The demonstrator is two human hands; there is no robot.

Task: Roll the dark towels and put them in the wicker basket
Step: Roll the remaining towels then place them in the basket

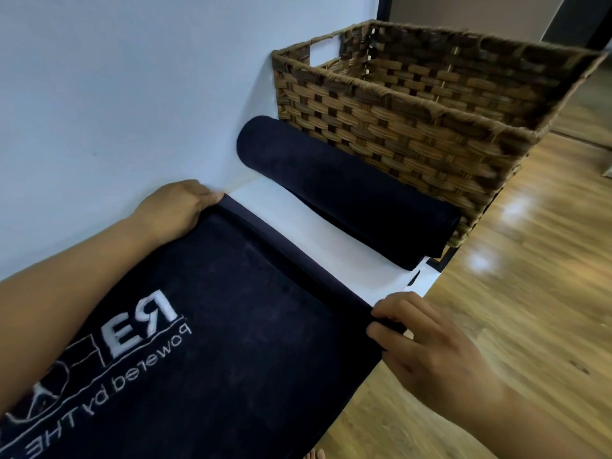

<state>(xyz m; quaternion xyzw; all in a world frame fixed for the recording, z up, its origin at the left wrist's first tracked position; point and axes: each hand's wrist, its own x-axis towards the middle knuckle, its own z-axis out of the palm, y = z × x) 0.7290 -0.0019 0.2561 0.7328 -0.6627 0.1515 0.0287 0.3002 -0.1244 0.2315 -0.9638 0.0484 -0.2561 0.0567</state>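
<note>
The left hand (180, 207) curls its fingers over the far left corner of the flat dark towel (231, 326), by the wall (116, 94). The right hand (420, 339) pinches the same towel between thumb and bent fingers at the worktop's right edge. Between the two hands the towel's far edge is turned over into a thin, tight roll. The rest lies spread flat toward the person, its white stitched lettering facing up.

Past a bare strip of white worktop (331, 246) lies a rolled dark towel (344, 190), set across the worktop and touching the near wall of the wicker basket (397, 127). The basket stands at the worktop's far end. A wooden floor (530, 293) shows on the right.
</note>
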